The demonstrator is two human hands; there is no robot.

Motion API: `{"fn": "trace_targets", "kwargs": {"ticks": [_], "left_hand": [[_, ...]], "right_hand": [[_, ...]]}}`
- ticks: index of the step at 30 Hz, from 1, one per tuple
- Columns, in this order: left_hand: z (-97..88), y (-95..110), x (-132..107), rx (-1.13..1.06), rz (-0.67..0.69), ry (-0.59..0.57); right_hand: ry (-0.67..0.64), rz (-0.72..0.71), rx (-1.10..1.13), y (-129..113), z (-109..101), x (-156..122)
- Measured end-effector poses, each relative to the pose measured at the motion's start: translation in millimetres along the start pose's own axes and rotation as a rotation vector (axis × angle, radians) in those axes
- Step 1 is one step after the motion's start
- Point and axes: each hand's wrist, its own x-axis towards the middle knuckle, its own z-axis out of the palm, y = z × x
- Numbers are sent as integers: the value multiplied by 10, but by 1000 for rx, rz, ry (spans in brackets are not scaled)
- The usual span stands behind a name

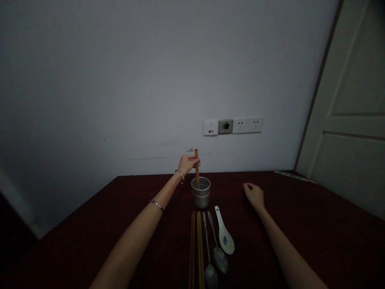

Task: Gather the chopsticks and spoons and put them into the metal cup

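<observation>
My left hand (189, 163), with bangles on the arm, pinches a pair of wooden chopsticks (197, 174) near their upper ends. They stand nearly upright, and their lower ends are inside the rim of a grey metal cup (201, 198). My right hand (254, 196) rests on the table to the right of the cup, its fingers curled in and nothing visible in them. In front of the cup lie more wooden chopsticks (199, 249), a long-handled metal spoon (207, 245), a second metal spoon (220, 259) and a white ceramic spoon (225, 237) with a blue mark.
The dark red table (144, 249) meets a pale wall (135, 80) at its back edge. Sockets and a switch (233, 126) are set in the wall above. On the right stands a panelled door (351, 120). A flat printed strip (294, 176) lies at the table's back right.
</observation>
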Motion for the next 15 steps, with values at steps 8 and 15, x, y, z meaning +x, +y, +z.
{"fn": "trace_targets", "kwargs": {"ticks": [8, 15], "left_hand": [[8, -70, -37, -23, -14, 11], [-1, -122, -12, -24, 3, -4]], "right_hand": [[7, -4, -14, 8, 5, 6], [-8, 10, 2, 6, 2, 14]]}}
